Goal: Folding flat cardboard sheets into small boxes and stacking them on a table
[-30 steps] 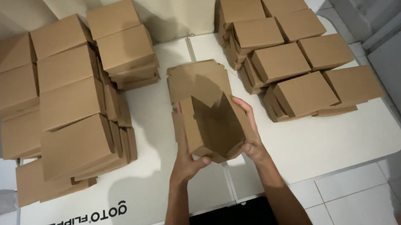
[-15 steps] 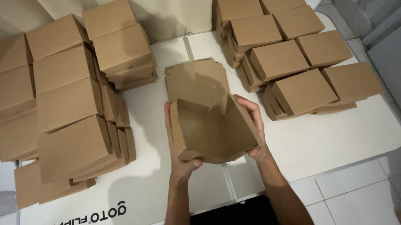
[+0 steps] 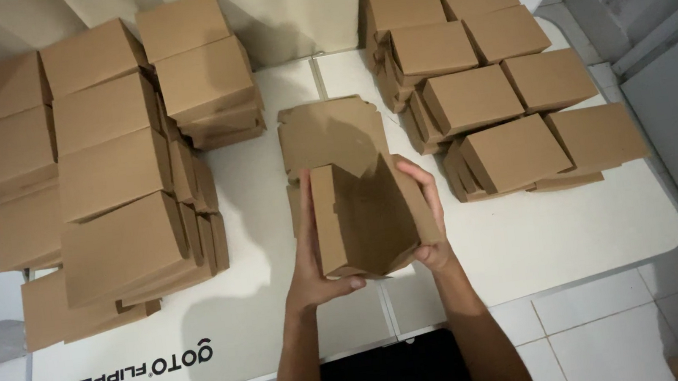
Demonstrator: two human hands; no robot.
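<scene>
Two hands (image 3: pixel 375 246) around hollow cardboard box (image 3: pixel 364 222)

This looks like a small packing workroom: a white folding plastic table (image 3: pixel 533 253) on a white tiled floor (image 3: pixel 611 338), with stacks of closed brown cardboard boxes (image 3: pixel 111 165) at left and folded ones (image 3: pixel 498 96) at upper right.

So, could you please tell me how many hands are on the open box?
2: the left hand grips the open box at its left wall, the right hand at its right wall.
</scene>
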